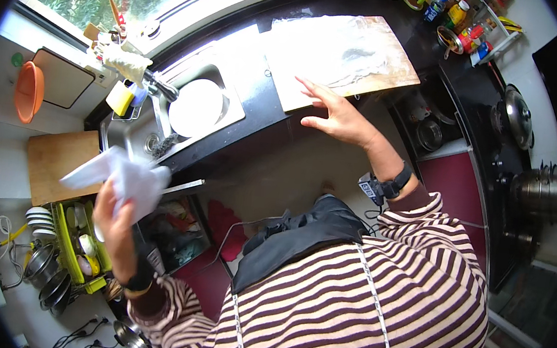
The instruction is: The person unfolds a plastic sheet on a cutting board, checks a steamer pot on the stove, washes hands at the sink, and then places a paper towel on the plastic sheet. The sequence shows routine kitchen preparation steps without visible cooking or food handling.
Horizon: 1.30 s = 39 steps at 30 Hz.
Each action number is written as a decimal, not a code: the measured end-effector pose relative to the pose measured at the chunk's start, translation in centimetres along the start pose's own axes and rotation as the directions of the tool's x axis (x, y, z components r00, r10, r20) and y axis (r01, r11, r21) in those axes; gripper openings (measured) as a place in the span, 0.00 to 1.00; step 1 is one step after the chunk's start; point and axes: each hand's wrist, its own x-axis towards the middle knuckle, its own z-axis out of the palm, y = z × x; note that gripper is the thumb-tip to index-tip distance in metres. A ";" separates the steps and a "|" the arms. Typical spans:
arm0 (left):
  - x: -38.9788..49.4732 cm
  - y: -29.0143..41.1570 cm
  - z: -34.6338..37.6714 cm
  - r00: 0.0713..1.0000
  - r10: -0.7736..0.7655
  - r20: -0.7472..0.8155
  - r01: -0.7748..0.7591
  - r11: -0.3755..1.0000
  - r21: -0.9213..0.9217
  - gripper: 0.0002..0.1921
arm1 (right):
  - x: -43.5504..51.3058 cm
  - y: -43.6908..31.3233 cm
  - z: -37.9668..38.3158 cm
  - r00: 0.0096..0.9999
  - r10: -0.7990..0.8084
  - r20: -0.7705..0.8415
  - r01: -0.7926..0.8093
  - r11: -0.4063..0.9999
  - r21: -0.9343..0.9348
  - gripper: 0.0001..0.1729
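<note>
My left hand (116, 226) grips a white sheet-like piece (139, 182), blurred; whether it is paper, cloth or plastic I cannot tell. It is held up in front of the sink's near left side, above the dish rack. My right hand (344, 117) is empty, its fingers spread, by the front edge of a wooden board (401, 79). Whether the fingertips touch the board is unclear. Over much of that board lies a white layer (357, 50), partly washed out by glare, wrinkled like film or dusted with powder.
Left of the board is a steel sink (232, 100) with a white round basin (196, 109). A yellow-green dish rack (67, 248) and a cutting board (63, 166) stand at left. Bottles (455, 17) crowd the back right corner. Below the counter, a cabinet (178, 230) hangs open.
</note>
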 end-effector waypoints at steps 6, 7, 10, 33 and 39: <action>8.1 9.3 20.1 0.702 0.156 0.695 0.099 0.945 -0.311 0.31 | 2.7 2.9 -11.0 0.980 -0.159 0.116 0.156 0.987 0.033 0.61; 9.4 9.9 23.0 0.653 0.263 0.711 0.097 0.901 -0.422 0.31 | 3.3 4.1 -12.5 0.990 -0.088 0.110 0.083 0.996 0.044 0.62; 13.6 10.8 29.7 0.480 0.415 0.773 0.148 0.831 -0.537 0.29 | 3.4 7.1 -17.3 0.963 -0.062 0.261 -0.016 0.958 0.285 0.63; 35.8 6.3 42.9 0.429 0.810 0.401 -0.887 0.462 0.014 0.08 | 12.1 14.6 -24.0 0.780 -0.262 -0.569 0.134 0.957 -0.257 0.06; 29.2 -6.1 47.4 0.599 0.508 0.619 -0.772 0.571 0.279 0.05 | 8.7 26.3 -14.8 0.904 -0.131 -0.407 -0.059 0.905 -0.421 0.06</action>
